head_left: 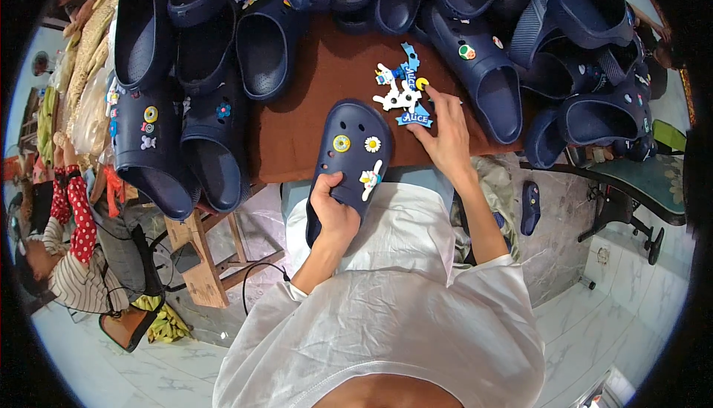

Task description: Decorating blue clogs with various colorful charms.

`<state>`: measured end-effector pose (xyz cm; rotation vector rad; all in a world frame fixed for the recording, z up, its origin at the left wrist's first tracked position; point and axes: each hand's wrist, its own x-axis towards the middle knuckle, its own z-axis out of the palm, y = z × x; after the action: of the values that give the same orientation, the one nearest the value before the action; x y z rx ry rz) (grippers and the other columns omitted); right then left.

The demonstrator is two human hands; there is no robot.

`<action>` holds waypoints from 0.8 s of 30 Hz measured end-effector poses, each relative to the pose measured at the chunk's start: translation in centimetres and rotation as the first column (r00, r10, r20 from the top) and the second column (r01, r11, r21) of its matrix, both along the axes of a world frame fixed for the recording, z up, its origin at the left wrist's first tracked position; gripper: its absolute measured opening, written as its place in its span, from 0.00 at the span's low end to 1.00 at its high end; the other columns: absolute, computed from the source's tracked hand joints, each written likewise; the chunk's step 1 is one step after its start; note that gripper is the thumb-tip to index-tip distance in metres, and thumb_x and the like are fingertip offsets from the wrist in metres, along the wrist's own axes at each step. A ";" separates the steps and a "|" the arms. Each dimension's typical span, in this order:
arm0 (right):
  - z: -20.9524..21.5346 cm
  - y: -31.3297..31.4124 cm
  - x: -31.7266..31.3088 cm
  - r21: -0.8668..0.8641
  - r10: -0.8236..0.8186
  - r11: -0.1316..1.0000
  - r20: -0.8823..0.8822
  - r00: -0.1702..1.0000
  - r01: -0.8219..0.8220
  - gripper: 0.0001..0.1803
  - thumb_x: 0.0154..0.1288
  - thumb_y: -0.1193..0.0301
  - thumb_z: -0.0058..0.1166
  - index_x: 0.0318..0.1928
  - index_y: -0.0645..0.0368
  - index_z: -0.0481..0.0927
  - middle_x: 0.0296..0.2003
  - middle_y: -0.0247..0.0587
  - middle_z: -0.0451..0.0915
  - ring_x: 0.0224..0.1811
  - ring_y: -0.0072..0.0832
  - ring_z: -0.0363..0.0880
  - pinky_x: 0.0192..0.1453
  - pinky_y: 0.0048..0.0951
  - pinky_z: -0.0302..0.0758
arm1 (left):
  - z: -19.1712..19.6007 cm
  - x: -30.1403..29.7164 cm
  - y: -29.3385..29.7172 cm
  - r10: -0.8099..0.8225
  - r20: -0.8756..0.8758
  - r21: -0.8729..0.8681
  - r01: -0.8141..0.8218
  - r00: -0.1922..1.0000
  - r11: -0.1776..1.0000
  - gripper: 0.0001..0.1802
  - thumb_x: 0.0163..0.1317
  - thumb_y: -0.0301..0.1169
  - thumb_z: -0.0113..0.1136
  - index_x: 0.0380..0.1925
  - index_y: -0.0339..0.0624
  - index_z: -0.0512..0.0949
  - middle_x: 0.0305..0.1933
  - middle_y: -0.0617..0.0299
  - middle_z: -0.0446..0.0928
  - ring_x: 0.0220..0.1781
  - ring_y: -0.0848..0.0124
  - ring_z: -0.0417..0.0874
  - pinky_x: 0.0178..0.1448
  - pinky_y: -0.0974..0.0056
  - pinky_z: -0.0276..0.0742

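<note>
Piled navy clogs [264,51], loose charms [401,98] and a co-worker [82,282] suggest a small workshop.

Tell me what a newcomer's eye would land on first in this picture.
Probably the navy clog in the middle, dotted with flower, ring and white charms and held in the person's left grip. Next comes the bright cluster of loose charms on the brown tabletop, with the right grip at its right side. Many more navy clogs crowd the far edge and both sides.
</note>
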<state>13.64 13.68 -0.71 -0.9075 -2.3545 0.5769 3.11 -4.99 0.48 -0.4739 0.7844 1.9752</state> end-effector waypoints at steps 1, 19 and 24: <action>-0.3 0.3 -0.2 0.000 0.000 1.000 0.000 1.000 0.000 0.28 0.55 0.70 0.64 0.57 0.59 0.72 0.46 0.44 0.73 0.46 0.40 0.74 0.51 0.36 0.71 | 0.0 0.0 0.0 0.014 0.003 -0.017 -0.014 1.000 1.000 0.22 0.52 0.29 0.51 0.49 0.34 0.71 0.51 0.51 0.77 0.51 0.59 0.80 0.60 0.56 0.73; -2.2 0.0 0.5 0.084 0.118 0.990 -0.036 0.992 -0.115 0.08 0.54 0.79 0.56 0.35 0.58 0.76 0.36 0.40 0.75 0.42 0.40 0.72 0.47 0.40 0.68 | -0.4 0.2 0.1 0.008 0.001 -0.015 -0.008 1.000 1.000 0.21 0.53 0.27 0.50 0.49 0.37 0.71 0.49 0.54 0.77 0.51 0.61 0.80 0.60 0.58 0.74; -2.2 0.3 0.9 0.143 0.018 0.990 -0.122 0.992 0.000 0.07 0.58 0.78 0.56 0.39 0.59 0.78 0.40 0.42 0.77 0.45 0.40 0.74 0.50 0.37 0.70 | -0.3 0.1 0.1 0.002 0.010 -0.021 -0.002 1.000 1.000 0.21 0.53 0.27 0.50 0.50 0.37 0.71 0.49 0.54 0.78 0.51 0.61 0.80 0.59 0.58 0.74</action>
<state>14.49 13.96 -2.96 -0.7748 -2.2574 0.4476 3.26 -4.93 0.17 -0.4971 0.7991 1.9662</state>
